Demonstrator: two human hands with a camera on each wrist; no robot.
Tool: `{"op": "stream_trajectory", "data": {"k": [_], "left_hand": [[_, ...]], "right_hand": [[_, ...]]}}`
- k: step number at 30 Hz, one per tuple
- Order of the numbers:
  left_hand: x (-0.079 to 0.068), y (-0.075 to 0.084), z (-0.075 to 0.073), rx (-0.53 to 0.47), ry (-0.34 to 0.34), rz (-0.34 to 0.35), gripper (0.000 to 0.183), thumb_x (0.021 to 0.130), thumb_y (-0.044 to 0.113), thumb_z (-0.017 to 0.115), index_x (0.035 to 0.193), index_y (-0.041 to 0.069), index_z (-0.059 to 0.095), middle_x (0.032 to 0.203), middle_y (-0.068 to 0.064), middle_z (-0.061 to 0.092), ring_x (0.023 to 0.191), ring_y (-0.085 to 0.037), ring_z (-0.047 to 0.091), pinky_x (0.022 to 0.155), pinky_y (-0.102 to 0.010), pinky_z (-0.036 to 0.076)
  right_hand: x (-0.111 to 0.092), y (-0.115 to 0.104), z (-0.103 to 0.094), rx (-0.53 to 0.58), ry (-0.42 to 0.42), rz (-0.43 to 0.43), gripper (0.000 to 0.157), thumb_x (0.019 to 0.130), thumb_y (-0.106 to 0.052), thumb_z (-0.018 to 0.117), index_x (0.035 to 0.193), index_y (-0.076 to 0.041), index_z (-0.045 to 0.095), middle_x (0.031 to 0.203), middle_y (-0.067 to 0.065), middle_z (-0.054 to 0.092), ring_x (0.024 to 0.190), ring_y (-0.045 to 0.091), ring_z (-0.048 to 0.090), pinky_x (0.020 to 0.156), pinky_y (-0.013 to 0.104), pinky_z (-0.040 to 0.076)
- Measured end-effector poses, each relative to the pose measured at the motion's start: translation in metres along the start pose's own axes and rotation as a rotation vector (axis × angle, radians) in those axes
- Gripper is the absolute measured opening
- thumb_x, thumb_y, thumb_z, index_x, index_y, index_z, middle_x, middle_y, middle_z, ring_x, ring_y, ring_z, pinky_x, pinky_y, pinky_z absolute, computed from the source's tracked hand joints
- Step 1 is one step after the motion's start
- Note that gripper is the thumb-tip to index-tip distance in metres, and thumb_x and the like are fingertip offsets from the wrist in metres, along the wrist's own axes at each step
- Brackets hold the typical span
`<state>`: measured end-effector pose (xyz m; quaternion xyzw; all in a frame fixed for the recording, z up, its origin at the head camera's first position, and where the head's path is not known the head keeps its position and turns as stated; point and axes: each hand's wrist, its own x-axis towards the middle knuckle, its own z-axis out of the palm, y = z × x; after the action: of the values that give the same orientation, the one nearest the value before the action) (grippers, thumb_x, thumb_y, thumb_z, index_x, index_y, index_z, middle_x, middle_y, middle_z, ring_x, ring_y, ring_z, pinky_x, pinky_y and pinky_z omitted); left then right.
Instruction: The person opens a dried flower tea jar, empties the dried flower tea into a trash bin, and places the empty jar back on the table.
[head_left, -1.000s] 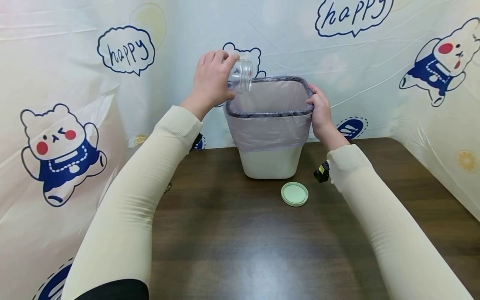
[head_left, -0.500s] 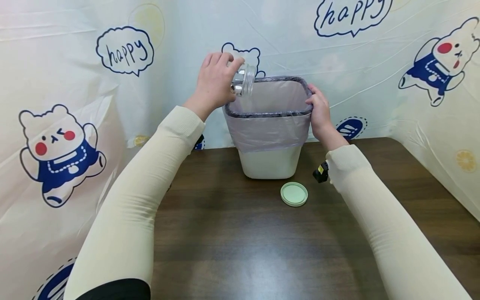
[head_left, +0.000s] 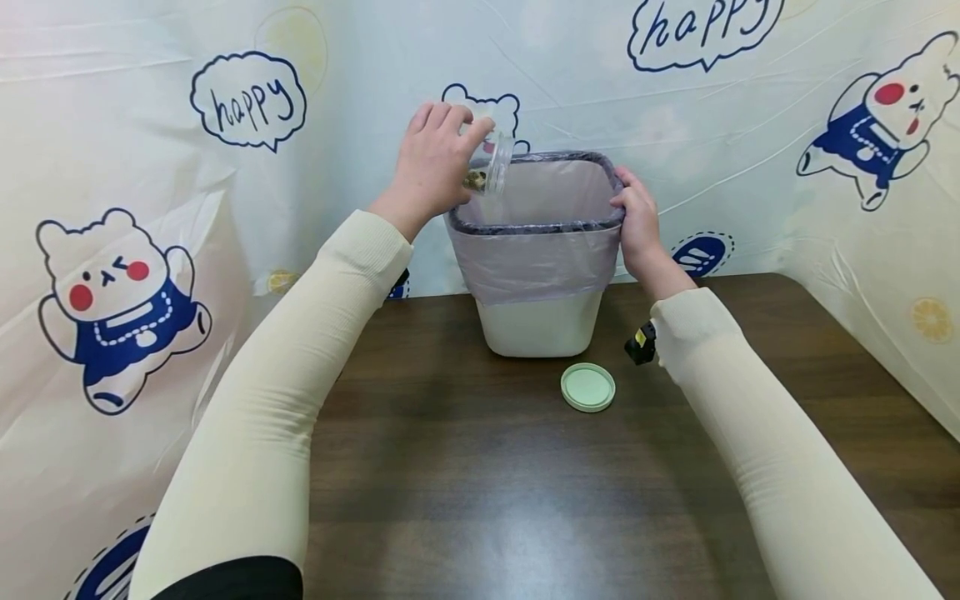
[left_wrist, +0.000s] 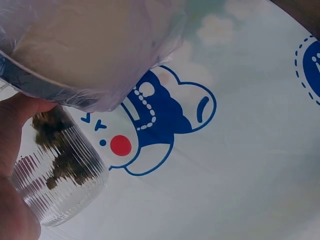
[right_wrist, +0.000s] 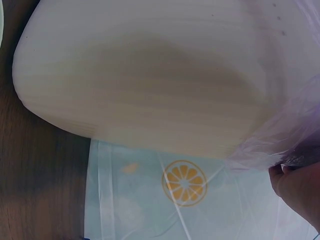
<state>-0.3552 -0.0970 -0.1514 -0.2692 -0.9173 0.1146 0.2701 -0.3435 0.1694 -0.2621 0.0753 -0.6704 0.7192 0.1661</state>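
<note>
My left hand grips a clear glass jar, tipped on its side with its mouth over the left rim of a white trash bin. Dark brown-green clumps, of a kind I cannot tell, lie inside the ribbed jar in the left wrist view. A thin translucent purple bag lines the bin and folds down over its rim. On the bin's right side, my right hand holds the rim with the bag's edge. The bottom of the bin's inside is hidden.
A pale green round lid lies on the dark wooden table, just in front of the bin. A printed cloth hangs close behind and at both sides. A small black device sits at the right wrist.
The left hand has shifted slightly right and tipped the jar further toward the bin. Dark clumps now show near the jar's mouth. The right hand and bin have stayed put.
</note>
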Motion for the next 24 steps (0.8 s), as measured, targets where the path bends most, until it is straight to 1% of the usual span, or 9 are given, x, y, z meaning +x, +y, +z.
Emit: {"op": "stream_trajectory", "data": {"k": [9,17,24], "left_hand": [[0.0009,0.0003,-0.0003,0.038,-0.003,0.024,0.085,0.072,0.024,0.085,0.143,0.017,0.038,0.138,-0.014,0.042,0.128,-0.034,0.034,0.112,-0.045,0.017],[0.0011,0.0007,-0.0016,0.052,-0.006,0.048,0.085,0.071,0.023,0.085,0.142,0.018,0.039,0.139,-0.014,0.042,0.129,-0.033,0.034,0.114,-0.047,0.014],[0.0007,0.0013,-0.0027,0.065,-0.025,0.054,0.085,0.072,0.022,0.084,0.143,0.018,0.037,0.141,-0.015,0.041,0.131,-0.033,0.033,0.115,-0.047,0.010]], "right_hand": [[-0.0010,-0.0013,0.0006,0.001,0.005,0.005,0.060,0.089,-0.010,0.032,0.149,-0.008,0.036,0.156,0.001,0.028,0.136,0.012,0.028,0.107,0.027,0.024],[-0.0015,-0.0012,0.0038,0.025,0.002,-0.009,0.061,0.088,-0.008,0.032,0.149,-0.006,0.036,0.156,0.003,0.029,0.134,0.013,0.030,0.104,0.026,0.027],[-0.0006,-0.0013,0.0065,-0.007,0.003,-0.018,0.061,0.087,-0.008,0.033,0.148,-0.005,0.037,0.155,0.003,0.031,0.133,0.013,0.032,0.103,0.025,0.029]]}}
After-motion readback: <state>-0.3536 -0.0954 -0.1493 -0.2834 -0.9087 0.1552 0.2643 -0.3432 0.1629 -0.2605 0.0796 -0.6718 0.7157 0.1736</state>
